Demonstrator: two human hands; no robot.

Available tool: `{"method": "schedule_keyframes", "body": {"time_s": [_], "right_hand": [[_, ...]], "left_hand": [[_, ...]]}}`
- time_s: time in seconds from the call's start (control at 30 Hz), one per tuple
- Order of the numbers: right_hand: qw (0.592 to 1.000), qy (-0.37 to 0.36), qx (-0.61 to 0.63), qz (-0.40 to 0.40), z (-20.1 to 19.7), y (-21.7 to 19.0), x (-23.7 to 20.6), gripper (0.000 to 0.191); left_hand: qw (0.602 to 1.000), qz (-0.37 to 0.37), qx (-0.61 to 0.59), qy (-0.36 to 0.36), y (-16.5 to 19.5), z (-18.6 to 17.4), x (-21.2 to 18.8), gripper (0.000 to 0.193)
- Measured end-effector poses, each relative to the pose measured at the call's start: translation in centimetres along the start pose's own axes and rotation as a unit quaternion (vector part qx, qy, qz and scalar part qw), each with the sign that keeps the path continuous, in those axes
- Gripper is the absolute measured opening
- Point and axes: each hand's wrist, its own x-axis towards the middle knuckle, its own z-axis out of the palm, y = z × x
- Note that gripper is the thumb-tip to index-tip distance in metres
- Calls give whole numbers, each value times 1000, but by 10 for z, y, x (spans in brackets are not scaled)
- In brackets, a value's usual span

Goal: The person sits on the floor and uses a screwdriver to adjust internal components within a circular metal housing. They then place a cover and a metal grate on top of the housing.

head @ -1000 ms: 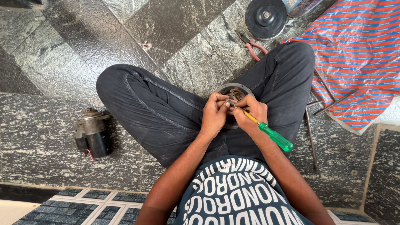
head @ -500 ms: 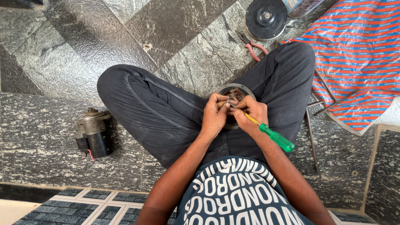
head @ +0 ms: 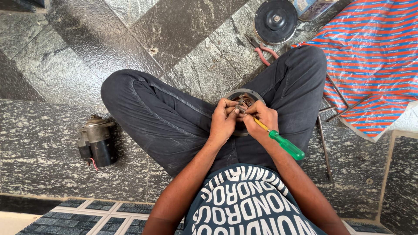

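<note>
Round grey metal motor housing [head: 244, 101] rests in lap. Left hand [head: 223, 122] clamped on its rim; right hand [head: 261, 119] closed around green-handled, yellow-shafted screwdriver [head: 281, 142]. Best: keep housing braced, tip square.

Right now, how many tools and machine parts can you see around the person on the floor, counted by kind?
Screwdrivers: 1, green-handled screwdriver in the right hand
Pliers: 1, red-handled pliers
Round machine parts: 2, round metal housing steadied by the left hand, black round cover
Motors: 1, small motor
Total: 5
</note>
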Motion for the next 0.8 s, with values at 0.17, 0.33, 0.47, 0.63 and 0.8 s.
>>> {"method": "schedule_keyframes", "body": {"time_s": [0.17,0.33,0.47,0.63,0.8], "right_hand": [[1000,-6,4,23,0,2,1,3],[1000,-5,-2,15,0,0,1,4],[1000,-13,11,0,0,-4,3,4],[1000,-7,5,4,-1,-9,3,4],[999,-16,-29,-1,-2,-8,5,7]], "left_hand": [[999,-3,-36,-7,-3,-1,2,13],[999,-8,-31,-2,-4,0,1,15],[998,-8,-56,-5,-5,0,2,14],[999,-2,-53,-8,-11,-1,3,14],[996,-6,-93,-13,-15,-3,5,15]]}}
